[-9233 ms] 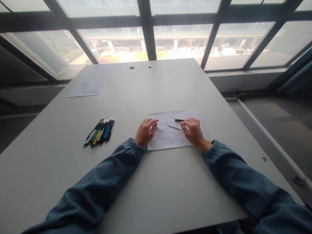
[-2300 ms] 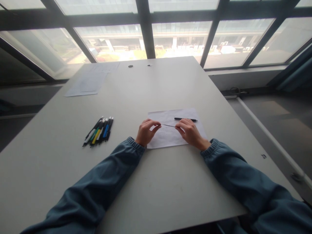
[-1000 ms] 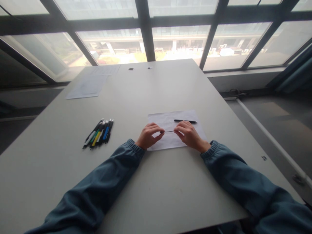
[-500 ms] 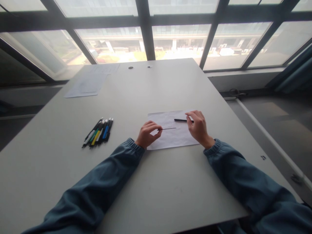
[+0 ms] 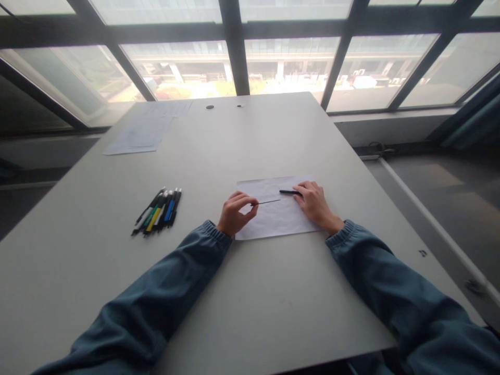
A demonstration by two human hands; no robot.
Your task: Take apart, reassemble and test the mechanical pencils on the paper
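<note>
A white sheet of paper point(image 5: 275, 221) lies on the grey table point(image 5: 242, 291) in front of me. My left hand point(image 5: 234, 213) is closed in a pinch on the left end of a thin dark refill point(image 5: 269, 201), which points right just above the sheet. My right hand point(image 5: 314, 203) lies over a black pen barrel point(image 5: 288, 192) at the sheet's far edge, fingers curled round its right part. The barrel's left end sticks out past my fingers.
A bundle of several pens point(image 5: 158, 212) with black, green, yellow and blue bodies lies to the left. More paper sheets point(image 5: 142, 133) rest at the far left corner. Two small cable holes point(image 5: 210, 107) sit near the far edge, under the windows.
My right hand let go of the refill's right end, moved up to the black barrel and closed down on it. My left hand keeps the refill pinched, now slightly raised.
</note>
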